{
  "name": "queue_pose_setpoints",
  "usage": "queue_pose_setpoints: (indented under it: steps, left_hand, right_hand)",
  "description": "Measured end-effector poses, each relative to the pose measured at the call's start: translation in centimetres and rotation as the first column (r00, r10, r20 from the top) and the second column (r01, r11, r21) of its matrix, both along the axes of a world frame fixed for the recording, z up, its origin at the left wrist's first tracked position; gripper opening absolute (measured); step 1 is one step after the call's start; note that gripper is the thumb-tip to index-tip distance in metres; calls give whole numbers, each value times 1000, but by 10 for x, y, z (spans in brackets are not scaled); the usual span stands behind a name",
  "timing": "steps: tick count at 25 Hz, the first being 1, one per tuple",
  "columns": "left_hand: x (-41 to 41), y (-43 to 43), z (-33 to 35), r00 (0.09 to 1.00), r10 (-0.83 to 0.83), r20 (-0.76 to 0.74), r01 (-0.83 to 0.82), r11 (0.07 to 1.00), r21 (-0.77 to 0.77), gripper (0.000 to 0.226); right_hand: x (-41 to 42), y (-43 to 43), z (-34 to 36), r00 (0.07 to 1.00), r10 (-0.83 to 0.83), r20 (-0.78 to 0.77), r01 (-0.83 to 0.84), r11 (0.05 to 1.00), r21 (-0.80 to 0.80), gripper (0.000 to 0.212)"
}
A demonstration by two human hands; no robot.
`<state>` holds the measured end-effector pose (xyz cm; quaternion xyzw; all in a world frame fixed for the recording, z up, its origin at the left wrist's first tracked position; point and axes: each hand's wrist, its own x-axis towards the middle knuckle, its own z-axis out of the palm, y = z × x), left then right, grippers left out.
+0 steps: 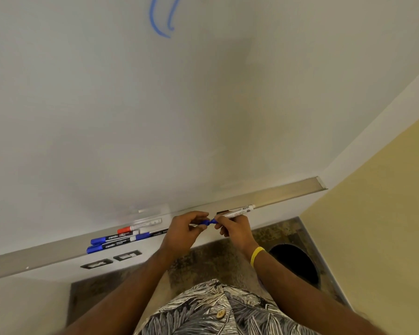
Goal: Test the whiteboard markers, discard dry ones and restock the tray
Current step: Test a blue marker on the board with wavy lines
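Blue cap (pixel 205 222) pinched in left hand (pixel 186 229), right hand (pixel 232 229) clamped on marker (pixel 240 211) just over tray (pixel 276 195) — capping step, probably. Next: press cap home, lay it with the markers (pixel 121 239) — bin (pixel 295 264) only if dry.

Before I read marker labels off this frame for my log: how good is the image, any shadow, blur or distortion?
Head view: soft, even light, no hard glare; a broad faint shadow falls on the whiteboard; wide-angle bending curves the tray; the labels of the blue markers read partly, while the print on the marker held in the right hand is too small.
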<state>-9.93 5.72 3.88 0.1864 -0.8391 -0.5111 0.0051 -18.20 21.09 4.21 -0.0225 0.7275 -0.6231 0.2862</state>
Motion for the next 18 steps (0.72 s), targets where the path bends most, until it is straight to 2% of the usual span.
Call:
queue_pose_setpoints:
  steps: [8,13,18]
  left_hand:
    - [9,2,8,997,78,9,-79,991,107,29]
    - [16,4,12,999,32,-39,-27,992,124,23]
    - [24,-13,6,996,80,36,-84,990,111,17]
  right_hand:
    - [15,-8,0,980,-21,199,46,992,-118,25]
    - [18,-10,1,977,52,206,-24,990,-139,26]
    - [0,1,-2,959,-168,229,200,972,-125,28]
